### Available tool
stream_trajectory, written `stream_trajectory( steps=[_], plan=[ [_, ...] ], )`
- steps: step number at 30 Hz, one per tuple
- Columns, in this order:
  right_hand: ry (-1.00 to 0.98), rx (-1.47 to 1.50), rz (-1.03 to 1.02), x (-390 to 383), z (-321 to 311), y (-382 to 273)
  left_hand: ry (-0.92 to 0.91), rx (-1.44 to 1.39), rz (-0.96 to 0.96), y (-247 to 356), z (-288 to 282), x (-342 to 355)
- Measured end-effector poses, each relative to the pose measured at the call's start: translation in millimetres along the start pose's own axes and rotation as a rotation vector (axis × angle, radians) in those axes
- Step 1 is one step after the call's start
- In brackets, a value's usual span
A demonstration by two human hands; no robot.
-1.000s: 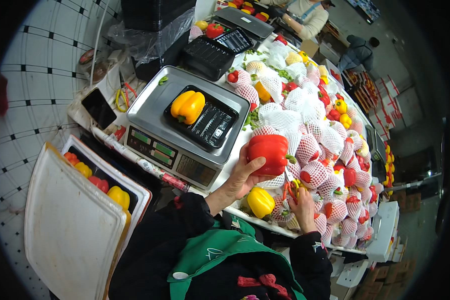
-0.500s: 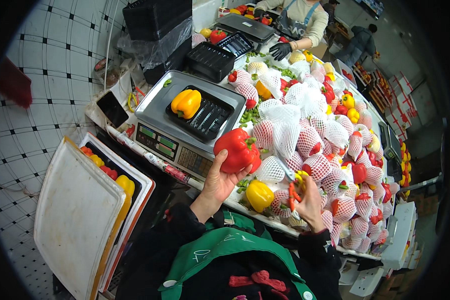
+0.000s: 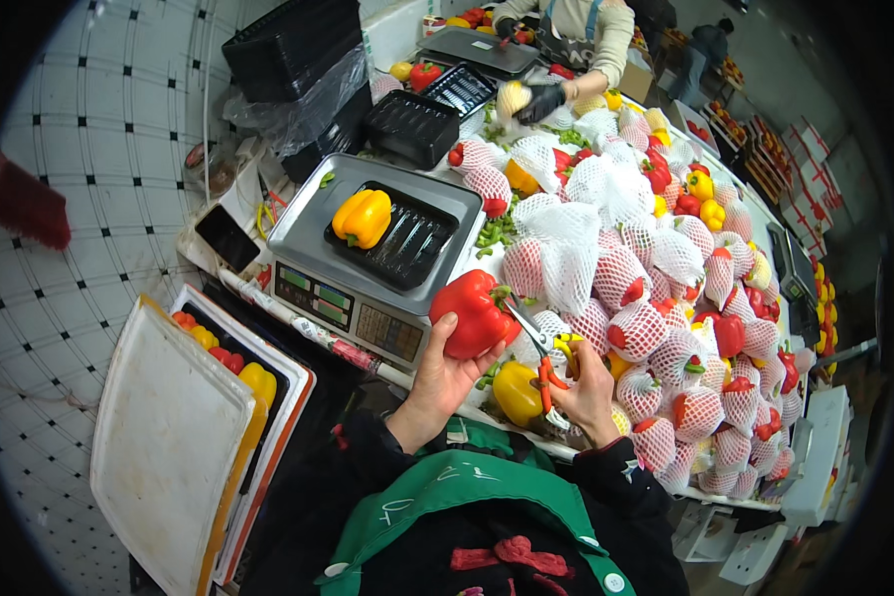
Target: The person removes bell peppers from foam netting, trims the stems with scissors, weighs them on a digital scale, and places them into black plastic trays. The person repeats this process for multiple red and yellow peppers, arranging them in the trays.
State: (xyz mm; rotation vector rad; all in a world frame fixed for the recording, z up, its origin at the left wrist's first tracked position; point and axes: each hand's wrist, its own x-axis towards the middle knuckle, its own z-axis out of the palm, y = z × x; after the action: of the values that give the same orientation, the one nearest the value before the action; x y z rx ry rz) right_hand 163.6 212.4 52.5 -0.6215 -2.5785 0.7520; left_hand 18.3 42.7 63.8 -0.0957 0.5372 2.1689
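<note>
My left hand [image 3: 435, 385] holds up a red bell pepper [image 3: 465, 318], its green stem turned to the right. In my right hand [image 3: 588, 395] are pruning shears [image 3: 546, 373] with orange and yellow grips. The open blades reach to the pepper's stem; whether they touch it I cannot tell. Just below, a yellow bell pepper [image 3: 517, 394] lies on the table. Left of the red pepper stands a scale [image 3: 288, 233] bearing a black plastic tray [image 3: 429, 238], with an orange-yellow bell pepper [image 3: 362, 219] in the tray's left part.
Peppers in white foam nets [image 3: 638, 330] are heaped to the right. Black trays [image 3: 412, 127] stand behind the scale, near a phone [image 3: 226, 238]. A white foam box [image 3: 174, 437] holds peppers at the left. Across the table a co-worker's gloved hand [image 3: 541, 102] handles a netted piece.
My right hand has moved up and left, bringing the shears' blades to the red pepper's stem. The co-worker's gloved hand now has a pale netted piece. The view has shifted slightly.
</note>
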Motion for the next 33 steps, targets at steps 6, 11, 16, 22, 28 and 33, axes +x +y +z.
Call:
stream_trajectory(
  steps=[6, 11, 16, 22, 28, 33],
  plan=[
    [0.096, -0.122, -0.134, 0, 8, 20, 0.042, 0.226, 0.041, -1, -2, 12],
    [0.205, -0.211, -0.07, -9, 5, 47, 0.038, 0.589, 0.24, 37, 13, 25],
    [0.133, -0.128, 0.255, -18, -8, 60, 0.362, 1.893, 0.627, 116, 52, 48],
    [0.154, -0.204, 0.133, -14, -4, 50, 0.562, 2.758, 0.301, 134, 44, 92],
    [0.07, -0.412, 0.101, -13, -9, 54, 0.404, 2.605, 0.757, 116, 50, 104],
    [0.02, -0.358, 0.073, -20, -18, 52, 0.257, 1.971, 0.866, 166, 61, 74]
  ],
)
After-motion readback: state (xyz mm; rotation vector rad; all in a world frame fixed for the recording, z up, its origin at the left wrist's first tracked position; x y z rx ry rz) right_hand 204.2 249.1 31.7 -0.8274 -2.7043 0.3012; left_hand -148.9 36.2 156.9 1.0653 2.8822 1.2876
